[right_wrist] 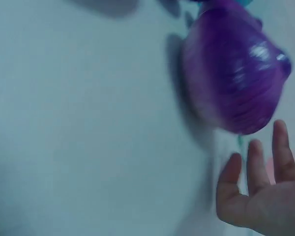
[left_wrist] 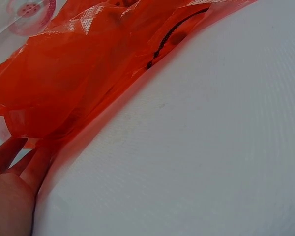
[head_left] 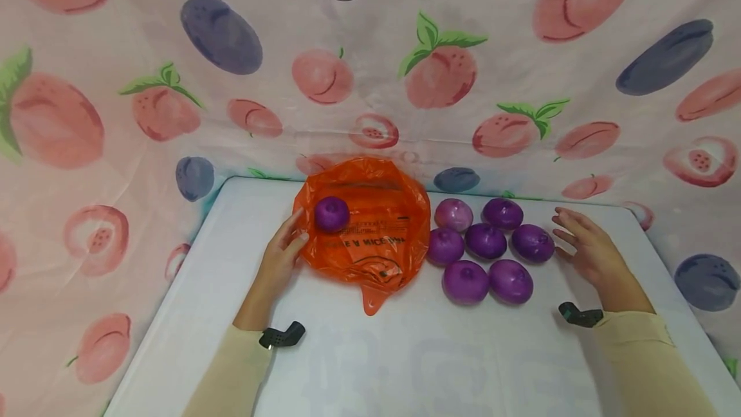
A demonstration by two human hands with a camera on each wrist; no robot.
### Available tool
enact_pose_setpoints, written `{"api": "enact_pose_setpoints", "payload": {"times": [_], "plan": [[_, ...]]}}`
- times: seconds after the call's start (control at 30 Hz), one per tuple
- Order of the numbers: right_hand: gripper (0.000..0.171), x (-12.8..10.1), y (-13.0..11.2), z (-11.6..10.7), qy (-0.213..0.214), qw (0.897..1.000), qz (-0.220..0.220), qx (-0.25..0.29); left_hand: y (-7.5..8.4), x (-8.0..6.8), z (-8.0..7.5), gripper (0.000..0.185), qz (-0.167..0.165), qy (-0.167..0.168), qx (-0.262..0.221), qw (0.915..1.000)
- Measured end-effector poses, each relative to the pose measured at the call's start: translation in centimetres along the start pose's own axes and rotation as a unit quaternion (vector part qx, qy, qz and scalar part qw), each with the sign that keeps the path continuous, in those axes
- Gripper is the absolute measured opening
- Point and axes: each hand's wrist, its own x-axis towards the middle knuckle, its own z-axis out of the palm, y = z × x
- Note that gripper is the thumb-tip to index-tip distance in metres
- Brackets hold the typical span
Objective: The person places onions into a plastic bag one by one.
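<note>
An orange plastic bag [head_left: 370, 227] lies flattened on the white table [head_left: 405, 352], and one purple onion [head_left: 332, 213] sits on its left part. My left hand [head_left: 285, 248] rests at the bag's left edge with straight fingers touching the plastic, just below that onion. In the left wrist view the fingers [left_wrist: 19, 162] lie against the orange bag [left_wrist: 73, 78]. Several more purple onions [head_left: 485, 240] are grouped right of the bag. My right hand [head_left: 581, 243] hovers open beside the rightmost onion [head_left: 532, 242], holding nothing. The right wrist view shows spread fingers [right_wrist: 258, 189] near a purple onion [right_wrist: 236, 69].
A fruit-printed cloth [head_left: 370, 69] hangs behind and around the table. The table's near half holds nothing but my sleeved forearms. Small black wrist cameras [head_left: 282, 335] sit on both wrists.
</note>
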Motion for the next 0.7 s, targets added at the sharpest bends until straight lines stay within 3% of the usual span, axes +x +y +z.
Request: {"api": "enact_pose_setpoints", "payload": {"times": [0.17, 0.3, 0.43, 0.57, 0.7], "plan": [[0.024, 0.6, 1.3, -0.6, -0.073, 0.997, -0.006, -0.005, 0.1, 0.0, -0.1, 0.057, -0.004, 0.002, 0.003, 1.0000], [0.028, 0.8, 1.9, -0.9, -0.104, 0.994, -0.024, -0.038, 0.2, -0.1, -0.2, 0.056, -0.002, 0.007, 0.024, 0.9997], [0.036, 0.8, 2.2, -1.1, -0.101, 0.987, -0.022, -0.120, 0.2, -0.1, -0.2, 0.056, -0.001, 0.009, 0.026, 0.9996], [0.054, 0.5, 2.2, -1.3, -0.081, 0.972, -0.005, -0.220, 0.0, 0.0, -0.2, 0.056, -0.003, 0.002, 0.007, 1.0000], [0.065, 0.5, 2.2, -1.2, -0.068, 0.959, 0.013, -0.276, 0.1, -0.1, -0.1, 0.056, -0.003, 0.003, 0.013, 0.9999]]}}
